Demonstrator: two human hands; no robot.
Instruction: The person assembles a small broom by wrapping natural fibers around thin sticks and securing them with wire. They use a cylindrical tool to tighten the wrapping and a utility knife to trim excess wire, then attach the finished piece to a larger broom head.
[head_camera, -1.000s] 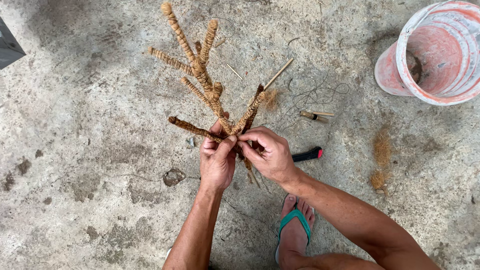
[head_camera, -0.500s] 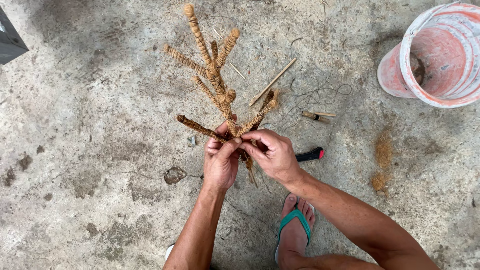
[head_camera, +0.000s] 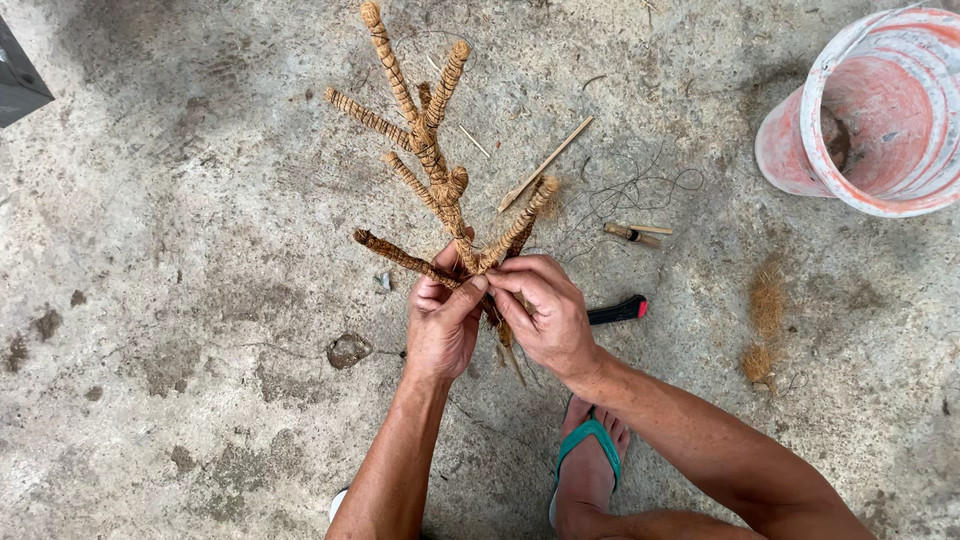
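Note:
A branching stick frame (head_camera: 430, 160) wrapped in brown coconut fibre stands up from between my hands, its several arms fanning away from me. My left hand (head_camera: 442, 320) grips the base of the frame from the left. My right hand (head_camera: 545, 310) closes on the same base from the right, fingertips meeting the left thumb. Loose fibre strands hang below my right hand. The lowest part of the frame is hidden inside both hands.
A tipped pink-and-white bucket (head_camera: 880, 110) lies at the upper right. On the concrete floor are a thin bare stick (head_camera: 545, 165), a coil of thin dark thread (head_camera: 630, 190), a small cutter (head_camera: 635, 233), a black-and-red tool (head_camera: 615, 311), fibre tufts (head_camera: 765, 305). My foot in a green sandal (head_camera: 590, 450).
The fibre-wrapped frame has tilted and shifted slightly right and up in view. Both hands stay clasped at its base, fingers working slightly.

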